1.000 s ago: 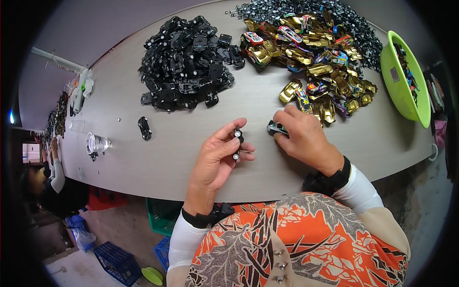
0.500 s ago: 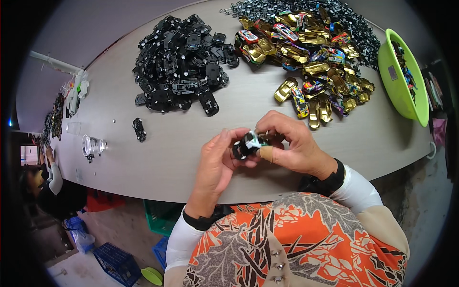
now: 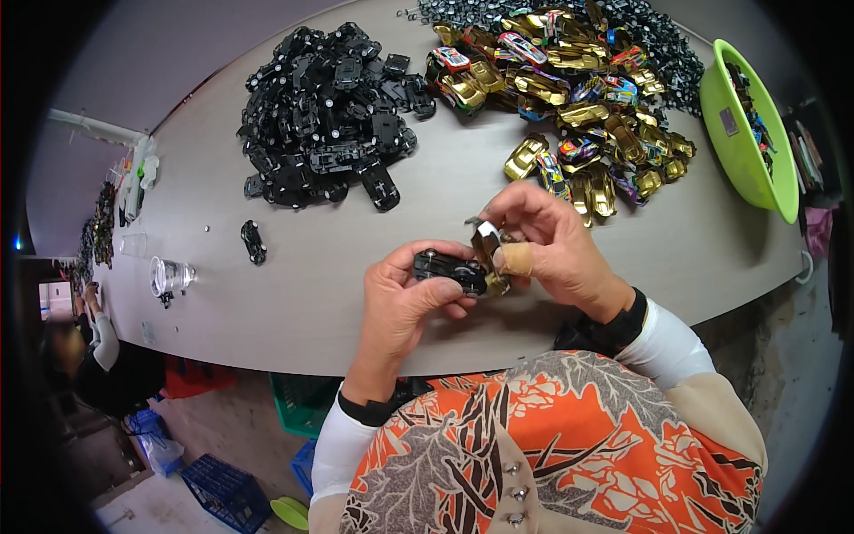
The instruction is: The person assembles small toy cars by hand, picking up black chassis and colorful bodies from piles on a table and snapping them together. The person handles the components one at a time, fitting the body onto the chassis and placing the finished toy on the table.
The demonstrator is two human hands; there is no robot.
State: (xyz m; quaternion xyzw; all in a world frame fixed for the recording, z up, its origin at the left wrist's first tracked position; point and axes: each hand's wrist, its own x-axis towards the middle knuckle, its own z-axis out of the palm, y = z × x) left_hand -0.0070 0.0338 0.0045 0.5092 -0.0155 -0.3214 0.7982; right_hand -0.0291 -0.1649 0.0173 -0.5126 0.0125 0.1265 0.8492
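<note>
Between the thumb and fingers of my left hand [image 3: 400,289] lies a black toy car chassis [image 3: 447,270] with its wheels on. My right hand [image 3: 556,254], with a tan bandage on one digit, pinches a toy car body shell [image 3: 487,245]; gold and white parts of it show. The shell is tilted up at the right end of the chassis, and the fingers partly hide where the two meet. Beyond my left hand stands a heap of black chassis [image 3: 334,116]. Past my right hand spreads a heap of gold and coloured car shells [image 3: 587,111].
A lime-green basin [image 3: 747,133] holding toy cars stands at the right. Small dark parts [image 3: 672,71] lie along the far edge. At left are a lone chassis [image 3: 253,242] and a clear cup [image 3: 171,277]. Another person [image 3: 107,356] works at far left; blue crates [image 3: 227,489] stand below.
The chassis has turned from end-on to lengthwise in my left hand. My right hand has shifted slightly up and right, with the shell now tilted up at the chassis end.
</note>
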